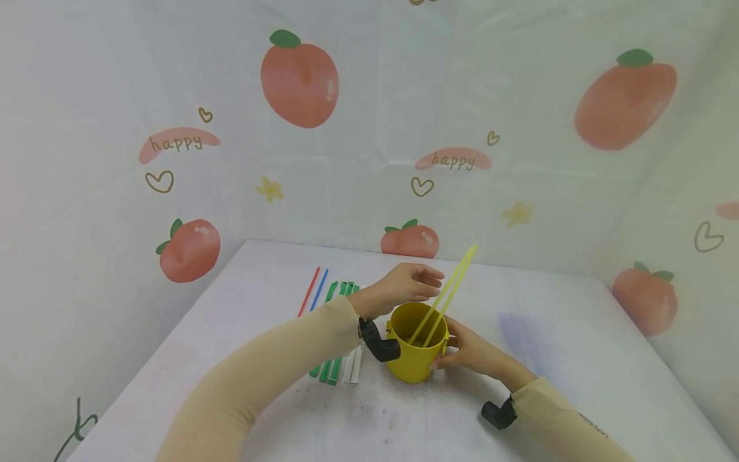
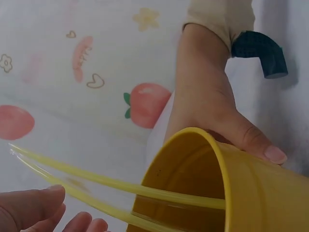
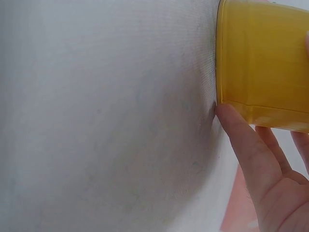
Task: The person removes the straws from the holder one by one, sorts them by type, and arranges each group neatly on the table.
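Note:
A small yellow bucket [image 1: 408, 372] stands upright on the table. Two yellow straws [image 1: 450, 296] lean in it, their upper ends jutting past the rim to the right. My right hand [image 1: 470, 350] grips the bucket's right side, the thumb in front near the base and the fingers behind; the right wrist view shows that thumb [image 3: 251, 150] against the lower edge. Over the rim hovers my left hand [image 1: 407, 285], its fingers loosely bent beside the straws. In the left wrist view its fingertips are close to one straw [image 2: 116, 182], without a grip on it.
Left of the bucket, partly under my left arm, lie several green wrapped sticks [image 1: 331, 372] and a few white ones [image 1: 349, 369]. Behind them are a red straw [image 1: 308, 292] and a blue straw [image 1: 319, 290]. A fruit-printed curtain [image 1: 358, 179] hangs behind the table.

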Available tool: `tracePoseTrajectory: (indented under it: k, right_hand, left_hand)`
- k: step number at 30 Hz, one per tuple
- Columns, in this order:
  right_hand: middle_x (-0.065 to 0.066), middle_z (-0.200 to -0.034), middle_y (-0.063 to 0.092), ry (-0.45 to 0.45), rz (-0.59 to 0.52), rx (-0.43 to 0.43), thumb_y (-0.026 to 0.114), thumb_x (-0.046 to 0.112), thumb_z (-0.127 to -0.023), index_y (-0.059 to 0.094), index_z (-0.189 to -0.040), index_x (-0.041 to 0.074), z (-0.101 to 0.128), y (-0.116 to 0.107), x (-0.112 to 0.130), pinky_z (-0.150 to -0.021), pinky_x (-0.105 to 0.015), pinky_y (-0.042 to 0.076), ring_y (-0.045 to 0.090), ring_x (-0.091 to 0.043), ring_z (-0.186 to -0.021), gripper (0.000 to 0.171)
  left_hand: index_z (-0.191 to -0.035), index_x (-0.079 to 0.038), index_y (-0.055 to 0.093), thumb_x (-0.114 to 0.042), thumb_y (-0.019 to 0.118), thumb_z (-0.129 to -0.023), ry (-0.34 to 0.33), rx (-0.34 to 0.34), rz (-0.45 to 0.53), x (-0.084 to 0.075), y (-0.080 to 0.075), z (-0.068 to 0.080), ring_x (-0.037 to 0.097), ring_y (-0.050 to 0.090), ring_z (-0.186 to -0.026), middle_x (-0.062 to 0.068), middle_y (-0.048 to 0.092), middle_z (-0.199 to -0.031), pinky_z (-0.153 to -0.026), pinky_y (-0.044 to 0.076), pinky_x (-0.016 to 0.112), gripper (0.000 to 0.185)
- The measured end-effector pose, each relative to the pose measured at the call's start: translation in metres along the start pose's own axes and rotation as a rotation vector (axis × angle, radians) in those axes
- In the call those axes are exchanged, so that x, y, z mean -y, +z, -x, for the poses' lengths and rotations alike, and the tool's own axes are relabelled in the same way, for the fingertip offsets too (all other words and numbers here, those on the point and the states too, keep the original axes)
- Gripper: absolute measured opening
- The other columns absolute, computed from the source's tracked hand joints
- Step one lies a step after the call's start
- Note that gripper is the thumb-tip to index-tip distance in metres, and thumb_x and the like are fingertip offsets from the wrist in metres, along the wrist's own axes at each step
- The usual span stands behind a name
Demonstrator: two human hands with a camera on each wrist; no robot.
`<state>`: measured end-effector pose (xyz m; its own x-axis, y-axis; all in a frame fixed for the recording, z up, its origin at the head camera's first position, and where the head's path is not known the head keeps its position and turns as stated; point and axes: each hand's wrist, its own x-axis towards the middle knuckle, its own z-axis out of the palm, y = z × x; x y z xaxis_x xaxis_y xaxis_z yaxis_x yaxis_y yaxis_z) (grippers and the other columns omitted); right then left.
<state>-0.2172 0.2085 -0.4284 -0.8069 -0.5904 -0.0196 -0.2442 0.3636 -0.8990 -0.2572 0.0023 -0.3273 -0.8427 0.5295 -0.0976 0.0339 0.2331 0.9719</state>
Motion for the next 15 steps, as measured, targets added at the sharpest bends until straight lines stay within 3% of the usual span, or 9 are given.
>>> tracePoseTrajectory:
  k: [7,15]
  right_hand:
    - [-0.017,-0.151,0.034,-0.017,-0.009,0.004,0.081,0.018,-0.079,0.027,-0.149,0.003,-0.0011,0.0007,-0.0003,-0.107,-0.061,0.036,0.039,-0.042,-0.133,0.09]
    - [-0.02,-0.149,0.035,-0.007,0.018,-0.003,0.08,0.02,-0.08,0.027,-0.149,0.001,-0.0001,0.0003,-0.0021,-0.105,-0.061,0.039,0.043,-0.045,-0.13,0.088]
  left_hand:
    - [-0.125,-0.004,0.063,-0.009,0.065,-0.092,-0.062,-0.001,0.047,0.0052,0.0015,-0.0063,0.019,0.064,-0.106,0.01,0.066,-0.12,-0.097,0.053,0.034,0.033]
    - [-0.118,-0.007,0.067,-0.007,0.068,-0.089,-0.079,0.002,0.031,0.0052,0.0039,-0.0102,0.021,0.065,-0.103,0.007,0.068,-0.111,-0.093,0.054,0.032,0.028]
